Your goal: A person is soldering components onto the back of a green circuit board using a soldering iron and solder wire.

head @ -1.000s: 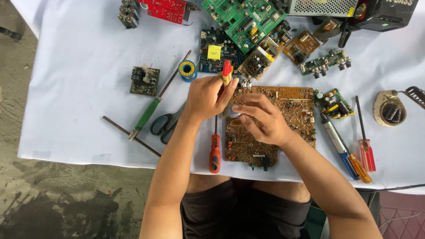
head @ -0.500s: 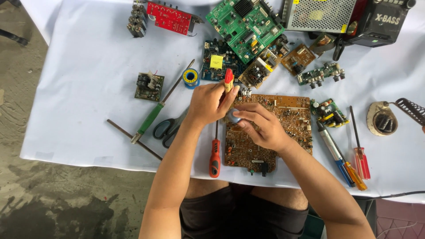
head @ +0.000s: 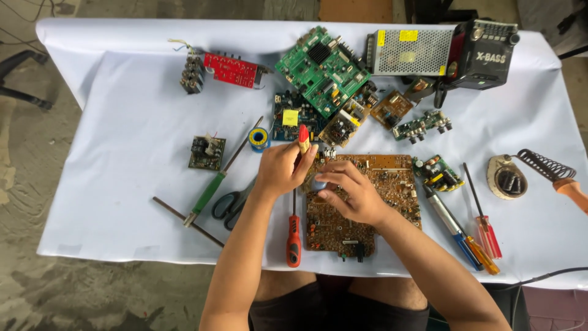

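Brown circuit board [head: 367, 202], red-and-yellow tool handle [head: 303, 138], white tablecloth [head: 122, 122] — green board [head: 323, 67], orange screwdriver [head: 294, 239].

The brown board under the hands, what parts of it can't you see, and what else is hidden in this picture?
Head view:
- Brown circuit board: its upper left is covered by the left hand and right hand.
- Red and yellow tool: only its top shows; the left hand hides its tip.
- Small bluish thing at the right hand's fingertips: too small to identify.
- Soldering iron: handle cut off by the right edge.
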